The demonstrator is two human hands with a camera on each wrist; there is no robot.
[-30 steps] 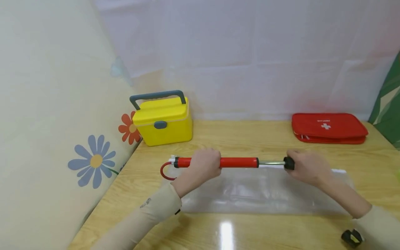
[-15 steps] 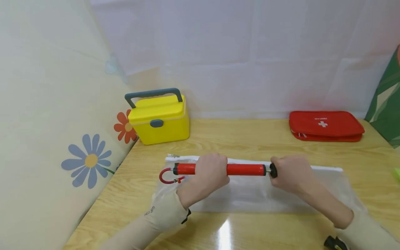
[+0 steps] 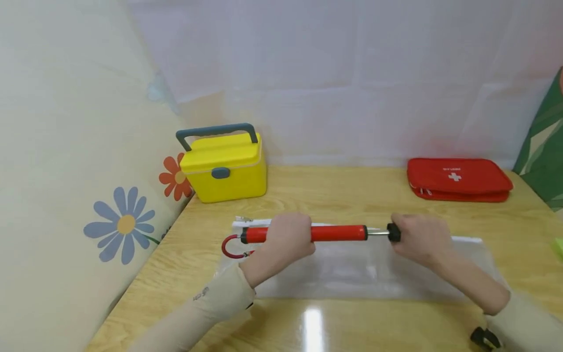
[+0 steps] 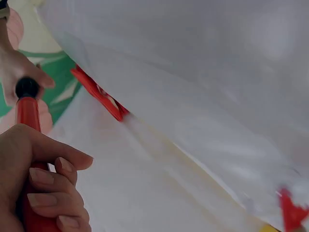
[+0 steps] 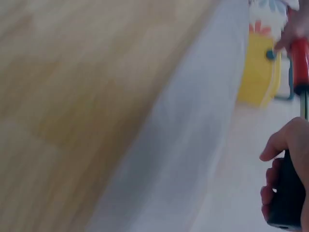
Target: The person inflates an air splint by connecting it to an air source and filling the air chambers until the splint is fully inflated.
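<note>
A red hand pump [image 3: 339, 233] is held level above a clear zip bag [image 3: 352, 278] in the head view. My left hand [image 3: 289, 238] grips its barrel, with the fingers wrapped round it in the left wrist view. At the other end, my right hand [image 3: 421, 239] grips the black pump handle [image 3: 393, 232]. A short length of metal rod [image 3: 377, 233] shows between barrel and handle. From the barrel's left end a red hose [image 3: 226, 246] curves back; its far tip is partly hidden by the left wrist. In the left wrist view a red hose end piece [image 4: 291, 212] appears blurred.
A yellow box with a dark handle [image 3: 222, 168] stands at the back left of the wooden table [image 3: 281, 322]. The red first-aid pouch [image 3: 459, 181] lies at the back right. Walls rise behind and to the left. Something green [image 3: 558, 248] shows at the right edge.
Half a second ago my right hand had pushed the handle in toward the barrel. Now it has drawn back to the right, and part of the rod shows again. Both hands keep their grip.
</note>
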